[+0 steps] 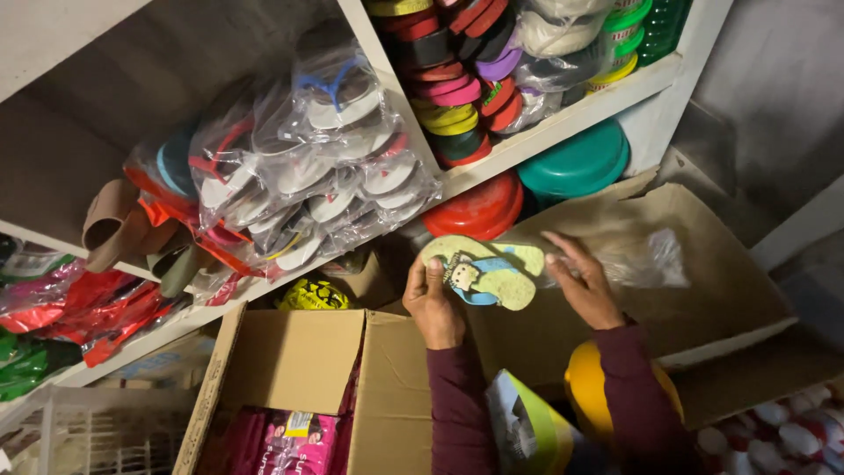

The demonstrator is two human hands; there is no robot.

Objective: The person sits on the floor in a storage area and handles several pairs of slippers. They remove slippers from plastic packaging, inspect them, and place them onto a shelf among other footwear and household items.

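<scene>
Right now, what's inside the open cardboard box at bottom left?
The open cardboard box holds pink plastic-wrapped packets in its lower part. The flaps cover the rest, so anything deeper or beneath the packets cannot be seen.

The pale green foam flip-flop with a blue strap (484, 272) has its heel end covered by the left hand (433, 303), and its toe end slips inside the clear crinkled plastic bag (646, 260), so its outline there is blurred. Both maroon sleeves run off the bottom edge. The yellow rounded plastic object (587, 387) sits half behind the right sleeve (637, 396); what it is cannot be told. The open brown cardboard box (299, 361) is cut by the bottom edge, and its pink packets (294, 440) show only in part. The white wire basket (97, 431) is cropped at the corner. The bagged white sandals on the shelf (308, 167) blur behind glare.
</scene>
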